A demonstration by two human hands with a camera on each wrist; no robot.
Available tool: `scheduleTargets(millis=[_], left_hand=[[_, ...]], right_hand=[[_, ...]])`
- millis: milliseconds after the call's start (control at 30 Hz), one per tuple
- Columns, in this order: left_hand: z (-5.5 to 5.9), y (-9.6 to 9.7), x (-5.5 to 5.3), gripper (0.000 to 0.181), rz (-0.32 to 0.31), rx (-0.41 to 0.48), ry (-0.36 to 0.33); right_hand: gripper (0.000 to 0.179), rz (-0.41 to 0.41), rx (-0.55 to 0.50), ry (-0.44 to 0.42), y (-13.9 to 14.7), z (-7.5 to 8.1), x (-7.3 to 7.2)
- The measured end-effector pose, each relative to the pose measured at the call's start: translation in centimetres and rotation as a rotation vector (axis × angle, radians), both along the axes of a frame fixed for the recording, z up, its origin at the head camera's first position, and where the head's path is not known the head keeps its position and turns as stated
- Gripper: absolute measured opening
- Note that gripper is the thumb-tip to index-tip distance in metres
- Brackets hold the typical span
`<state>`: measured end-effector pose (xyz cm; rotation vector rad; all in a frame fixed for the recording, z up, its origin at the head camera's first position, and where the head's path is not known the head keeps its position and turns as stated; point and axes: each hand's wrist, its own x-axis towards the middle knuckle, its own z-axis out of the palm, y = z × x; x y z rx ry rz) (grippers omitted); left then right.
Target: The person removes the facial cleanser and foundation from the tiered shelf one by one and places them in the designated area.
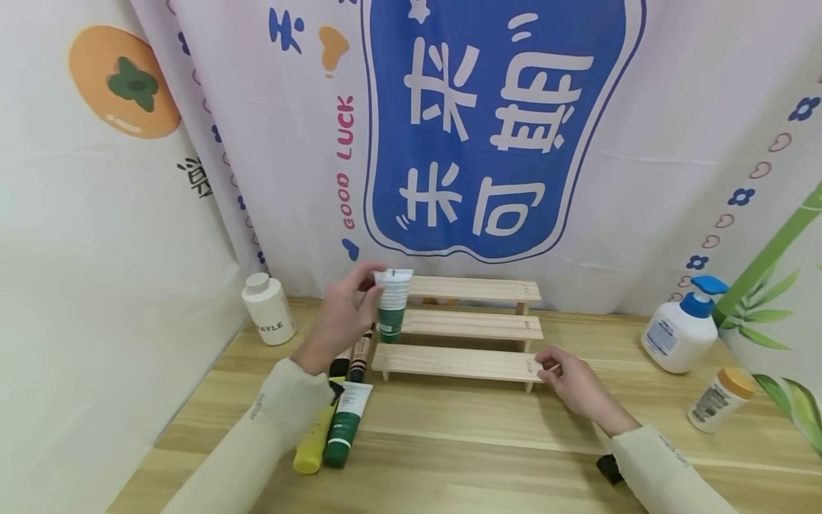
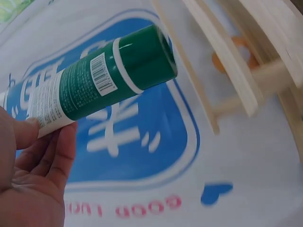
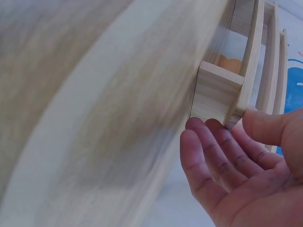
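Observation:
My left hand (image 1: 347,314) pinches a green-and-white squeeze tube (image 1: 393,307) near its flat white end. The tube hangs with its green cap downward, in front of the left side of a three-tier wooden display rack (image 1: 456,360). In the left wrist view the tube's barcode side (image 2: 102,75) shows, with thumb and fingers on its white part. At the rack's right end, my right hand (image 1: 571,382) grips the lowest board. The right wrist view shows the thumb on that board's corner (image 3: 236,111) and the fingers curled below it.
A second green-and-white tube (image 1: 347,425) and a yellow tube (image 1: 312,442) lie left of the rack, with dark-banded tubes (image 1: 361,357) behind. A white bottle (image 1: 270,310) stands at back left. At right are a blue-topped pump bottle (image 1: 681,335) and an orange-capped bottle (image 1: 718,403).

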<state>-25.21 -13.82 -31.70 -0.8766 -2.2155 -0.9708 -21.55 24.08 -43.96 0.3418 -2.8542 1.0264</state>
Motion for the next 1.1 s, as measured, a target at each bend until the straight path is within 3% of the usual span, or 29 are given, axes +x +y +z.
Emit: scheduleTargets(millis=[300,467,600,767,933,1100], left_hand=[[0.8,-5.8,1.8,0.033,0.128,-0.101,-0.114],[0.2,-9.2,2.8,0.029,0.176,-0.216,-0.211],[-1.4,-11.6,3.3,0.027,0.225,-0.330,-0.318],[-4.2,-14.0,3.2,0.026,0.300,-0.431,-0.415],[-6.9,-15.3,3.2,0.023,0.306,-0.461,-0.594],[-8.6,-15.6,3.1,0.021,0.302,-0.480,-0.737]], right_hand=[[0.020,-0.002,0.002,-0.006,0.2,-0.1,0.0],[0.020,0.010,-0.001,0.002,0.2,-0.2,-0.1],[0.020,0.011,0.003,0.006,0.2,-0.2,-0.2],[0.021,0.002,-0.001,-0.013,0.3,-0.1,-0.1],[0.020,-0.002,-0.008,-0.018,0.3,-0.1,-0.1],[0.020,0.005,-0.005,-0.007,0.3,-0.2,-0.1]])
